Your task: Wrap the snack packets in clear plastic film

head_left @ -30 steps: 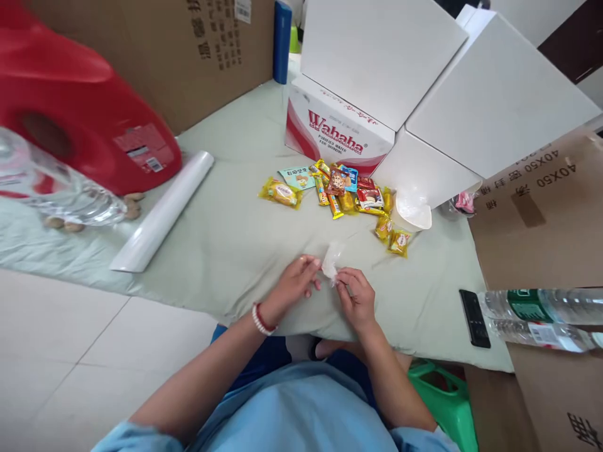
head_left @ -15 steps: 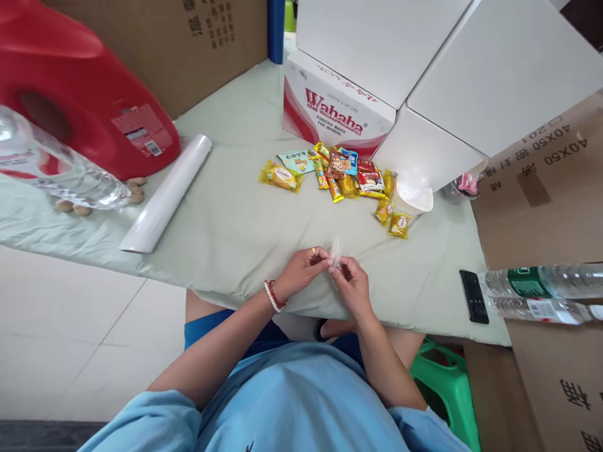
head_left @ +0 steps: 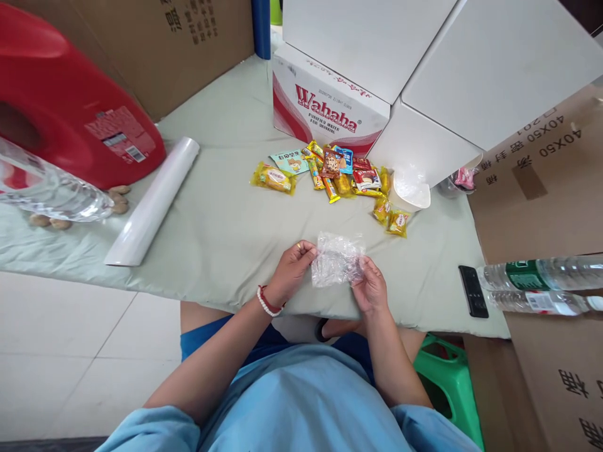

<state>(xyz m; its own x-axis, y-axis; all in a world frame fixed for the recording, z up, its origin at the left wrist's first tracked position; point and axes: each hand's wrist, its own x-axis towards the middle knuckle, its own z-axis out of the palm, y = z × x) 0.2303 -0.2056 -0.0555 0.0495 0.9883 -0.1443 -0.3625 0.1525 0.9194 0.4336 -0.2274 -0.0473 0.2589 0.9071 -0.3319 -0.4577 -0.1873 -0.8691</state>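
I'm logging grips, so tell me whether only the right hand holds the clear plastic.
No: the left hand pinches the clear plastic at one side while the right hand grips the other.

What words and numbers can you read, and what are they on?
"Wahaha® PURIFIED WATER FOR DRINKING": white-and-red box.
"40X50 密封桶": brown box at right.
"40X50 汤桶": same box.
"201": same box.
Too small or blurred: snack wrappers, red jug's label, bottle labels, other box print.
Clear plastic: none visible.
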